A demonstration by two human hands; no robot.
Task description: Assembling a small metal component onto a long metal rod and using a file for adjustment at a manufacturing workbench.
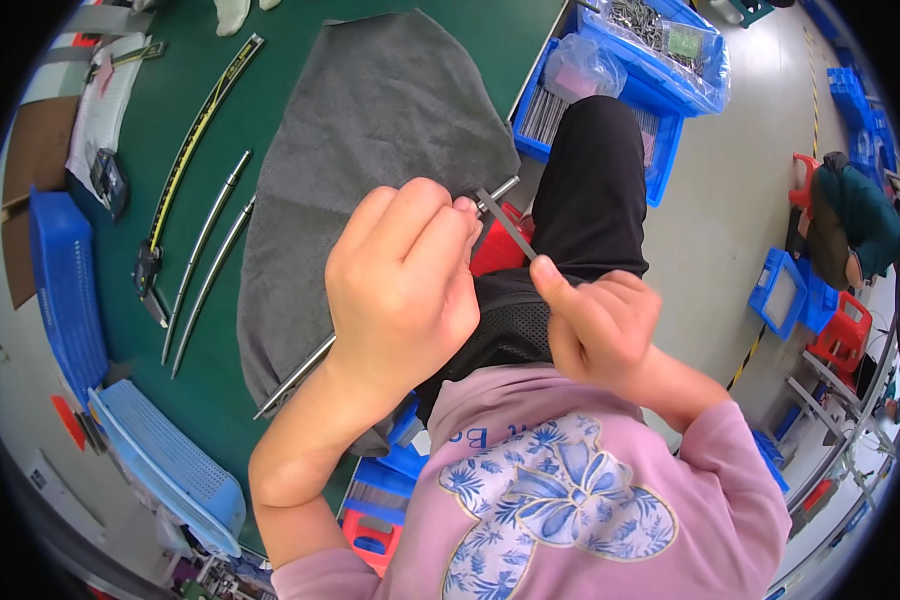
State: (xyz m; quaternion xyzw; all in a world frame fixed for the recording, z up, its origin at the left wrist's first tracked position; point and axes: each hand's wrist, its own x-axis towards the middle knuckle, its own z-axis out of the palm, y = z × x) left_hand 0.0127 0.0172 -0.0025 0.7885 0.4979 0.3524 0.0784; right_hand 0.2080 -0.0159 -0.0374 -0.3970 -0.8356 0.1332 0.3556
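Note:
My left hand is closed around a slim metal rod. The rod runs under my left forearm, and its tip shows past my fingers on the right. My right hand pinches a thin, flat grey strip between thumb and fingers. The strip's far end crosses the rod near its tip, beside my left fingertips; whether it is a file cannot be told. Beneath my left hand and the rod, a grey cloth covers part of the green table top.
Two similar metal rods lie left of the cloth, alongside a long caliper. Blue baskets line the left edge. Blue bins holding metal parts stand at the upper right. Another person sits at far right, near red stools.

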